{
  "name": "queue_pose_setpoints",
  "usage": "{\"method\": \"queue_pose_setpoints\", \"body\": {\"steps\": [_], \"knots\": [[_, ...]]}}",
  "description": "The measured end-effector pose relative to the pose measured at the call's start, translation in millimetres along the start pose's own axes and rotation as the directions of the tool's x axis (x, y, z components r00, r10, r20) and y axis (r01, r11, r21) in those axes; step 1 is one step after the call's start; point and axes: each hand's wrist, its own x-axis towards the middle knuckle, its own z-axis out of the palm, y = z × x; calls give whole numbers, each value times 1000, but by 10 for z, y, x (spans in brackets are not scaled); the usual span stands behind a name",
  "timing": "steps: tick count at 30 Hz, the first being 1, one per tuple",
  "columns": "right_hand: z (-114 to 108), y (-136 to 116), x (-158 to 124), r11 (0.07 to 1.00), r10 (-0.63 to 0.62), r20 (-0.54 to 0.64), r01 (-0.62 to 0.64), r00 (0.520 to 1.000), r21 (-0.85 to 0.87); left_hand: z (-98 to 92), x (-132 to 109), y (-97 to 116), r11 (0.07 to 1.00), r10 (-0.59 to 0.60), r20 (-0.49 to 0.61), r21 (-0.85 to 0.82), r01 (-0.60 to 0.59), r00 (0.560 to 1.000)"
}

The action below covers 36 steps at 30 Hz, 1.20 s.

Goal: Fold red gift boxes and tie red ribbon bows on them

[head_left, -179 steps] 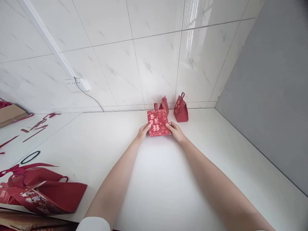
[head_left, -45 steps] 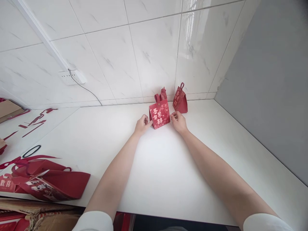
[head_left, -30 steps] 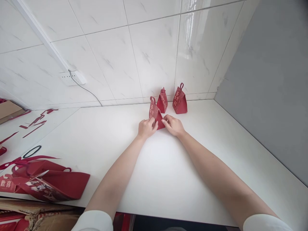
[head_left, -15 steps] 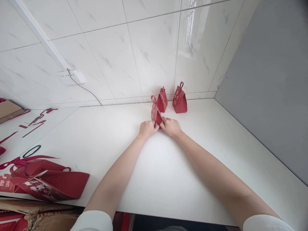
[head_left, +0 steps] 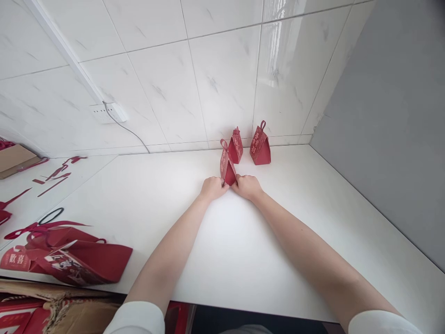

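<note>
A small red gift box with a ribbon loop on top stands upright on the white table. My left hand grips its lower left side, fingers curled in. On the lower right side, my right hand holds the same box with its fingers closed. Close behind it is a second red box, partly hidden. To the right, a third red box with a loop handle stands near the wall, apart from both hands.
Larger red boxes with ribbons lie at the left front edge. Ribbon scraps and a black ring lie farther left. A cable hangs from the wall socket. A grey panel bounds the right side.
The view has shifted slightly. My hands have slid a little lower on the box, and more of its red front shows between them. The other boxes stand where they were.
</note>
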Motion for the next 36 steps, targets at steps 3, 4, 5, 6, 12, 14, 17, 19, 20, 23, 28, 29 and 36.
{"method": "queue_pose_setpoints", "body": {"steps": [3,4,5,6,12,14,17,19,20,23,28,29,36], "knots": [[-25,28,-25,1000,20,-29,-21,999,-8,-28,-40,-31,996,55,-31,-70,-57,998],[-40,32,-34,1000,28,-43,-28,999,-10,-41,-54,-34,992,81,-47,-96,-85,996],[-58,30,-41,999,32,-65,-33,997,-10,-53,-68,-31,986,106,-71,-122,-114,992],[-75,22,-49,1000,29,-98,-30,995,-7,-64,-78,-23,980,123,-105,-145,-138,987],[-113,-117,-93,987,-99,-402,141,911,77,-55,-65,70,951,82,-369,-249,-183,926],[-99,-157,-100,971,-97,-472,188,876,151,-29,-48,75,933,55,-409,-304,-193,911],[-85,-184,-82,939,-13,-507,184,862,289,-3,-31,49,909,48,-399,-362,-206,916],[-87,-189,-52,943,23,-458,132,889,305,-1,-22,22,944,92,-354,-266,-194,931],[-92,-190,-35,956,31,-415,93,909,277,-3,-17,10,965,114,-331,-189,-184,937],[-104,-192,4,992,37,-299,0,953,122,-10,4,-8,986,142,-306,-41,-162,942],[-93,-178,14,999,28,-257,-31,966,-8,9,37,19,990,139,-250,33,-135,958],[-88,-173,15,999,31,-250,-36,968,-14,14,40,30,991,136,-235,41,-130,962],[-70,-96,56,999,-49,-233,44,971,-28,5,15,65,997,77,-165,43,-70,983]]}}
